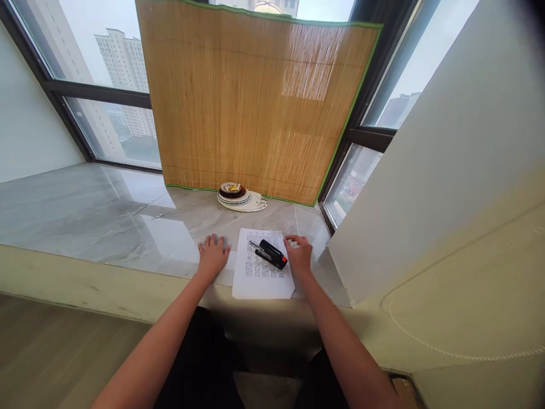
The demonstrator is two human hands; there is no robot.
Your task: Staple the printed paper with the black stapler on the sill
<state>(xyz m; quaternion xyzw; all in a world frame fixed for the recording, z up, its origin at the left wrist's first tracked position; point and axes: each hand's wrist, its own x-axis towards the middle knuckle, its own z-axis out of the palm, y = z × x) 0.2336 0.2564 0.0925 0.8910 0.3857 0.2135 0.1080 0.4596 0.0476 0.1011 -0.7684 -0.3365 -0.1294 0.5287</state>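
Note:
My left hand point(213, 255) lies flat and open on the stone sill, its fingers spread, just left of a stack of printed paper point(264, 288). On the sheets rests a black stapler point(272, 254) with a red mark at one end, lying at a slant. A slim silver-and-black pen-like item point(258, 247) lies against the stapler. My right hand point(300, 254) is by the upper right edge of the paper. Its fingers are loosely bent with the thumb apart, and I see nothing held in them.
A small stack of plates or dishes point(233, 196) sits farther back on the marble-look sill point(128, 227). Behind it hangs a bamboo blind point(251, 102) with green edging. Windows flank the blind, and a white wall point(417, 187) rises on the right. The sill's front edge is near my legs.

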